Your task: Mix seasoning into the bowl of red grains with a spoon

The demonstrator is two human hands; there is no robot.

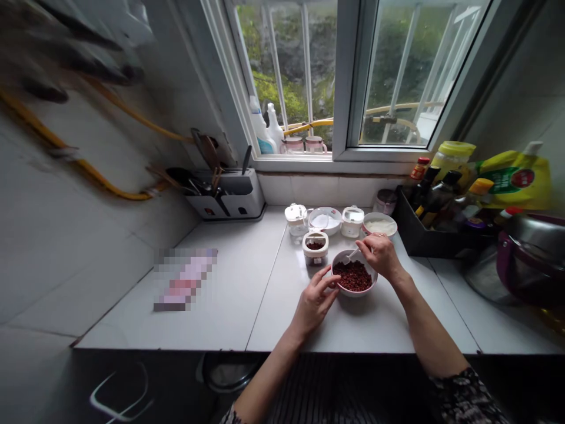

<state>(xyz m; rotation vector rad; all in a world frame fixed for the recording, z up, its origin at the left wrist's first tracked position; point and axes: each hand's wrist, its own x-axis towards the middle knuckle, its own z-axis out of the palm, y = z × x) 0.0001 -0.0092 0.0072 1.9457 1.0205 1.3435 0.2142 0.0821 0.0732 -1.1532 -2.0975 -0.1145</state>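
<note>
A white bowl (369,284) filled with dark red chopped food sits on the white counter (229,294). My left hand (314,300) rests against the bowl's left rim, steadying it. My right hand (380,254) is above the bowl's right side and holds a small white spoon (352,255) whose tip points into the bowl. Just behind the bowl stands an open small white jar (315,247) with dark red content. Behind that are two clear lidded jars (296,219) (353,221), a round lid (325,221) and a bowl of white powder (380,225).
A knife and utensil rack (229,197) stands at the back left. A black crate of sauce bottles (435,221) and a yellow oil jug (514,179) sit at the right, with a pot (532,256) beside them. Bottles line the window sill (265,132).
</note>
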